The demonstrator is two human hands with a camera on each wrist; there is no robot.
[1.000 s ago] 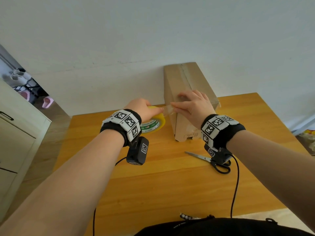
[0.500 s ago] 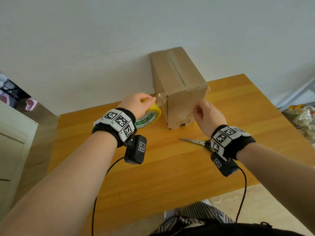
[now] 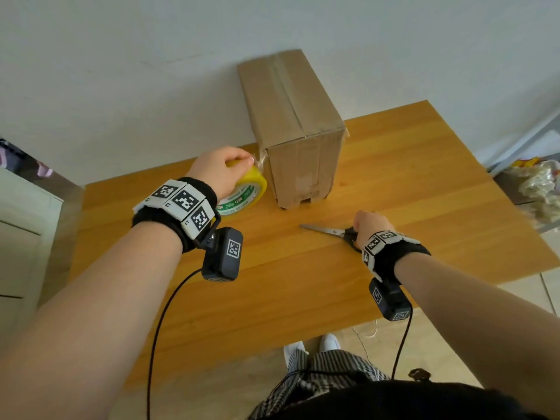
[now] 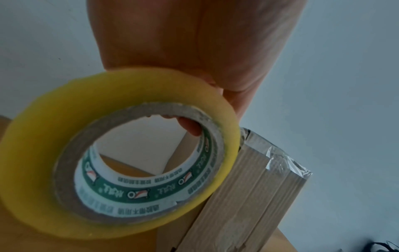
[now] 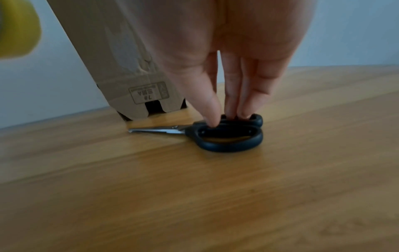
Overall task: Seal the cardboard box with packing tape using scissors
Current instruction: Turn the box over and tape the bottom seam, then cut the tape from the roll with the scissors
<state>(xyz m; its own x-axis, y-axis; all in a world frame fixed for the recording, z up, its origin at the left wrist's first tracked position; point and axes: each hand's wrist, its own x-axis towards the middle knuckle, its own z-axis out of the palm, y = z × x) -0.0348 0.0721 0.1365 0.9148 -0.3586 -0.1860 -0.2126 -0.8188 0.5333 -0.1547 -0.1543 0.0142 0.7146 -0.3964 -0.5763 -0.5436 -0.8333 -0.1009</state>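
Observation:
A tall brown cardboard box (image 3: 291, 116) stands at the back of the wooden table (image 3: 303, 283), with tape running along its top seam. My left hand (image 3: 221, 171) grips a yellow tape roll (image 3: 245, 192) against the box's left side, and a short strip of tape (image 3: 262, 157) joins roll and box. In the left wrist view the roll (image 4: 121, 170) touches the box (image 4: 248, 196), whose corner bears shiny tape. Black-handled scissors (image 3: 327, 230) lie flat in front of the box. My right hand (image 3: 369, 222) pinches their handles (image 5: 226, 136), thumb in one loop and fingers in the other.
A white wall rises directly behind the box. A pale cabinet (image 3: 24, 237) stands left of the table, and a plastic bag (image 3: 539, 189) lies on the floor to the right. Black cables hang from both wrists over the table's near edge.
My right hand left the box's top, came down its front and now sits on the scissors' handles. The left hand keeps the roll against the box's left side.

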